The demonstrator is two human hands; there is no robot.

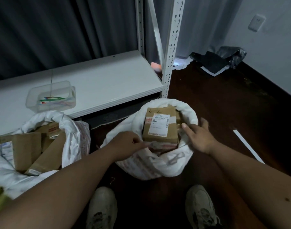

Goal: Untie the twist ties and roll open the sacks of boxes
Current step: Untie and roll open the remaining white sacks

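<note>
While left hand (pixel 127 142) pinches the near rim of the white woven plastic sack (pixel 159 164) w/ curled fingers, right hand (pixel 198 136) hovers at the sack's right rim, fingers straight, gripping nothing. Sack sits on dark wood floor (pixel 215 100) in front of both shoes, far rim rolled down, brown cardboard box w/ white label (pixel 160 125) on top inside. 2nd white sack (pixel 72 129) w/ boxes is left of it, open. Clear plastic tub (pixel 50 96) w/ coloured ties sits on white metal shelf (pixel 108 80).
</note>
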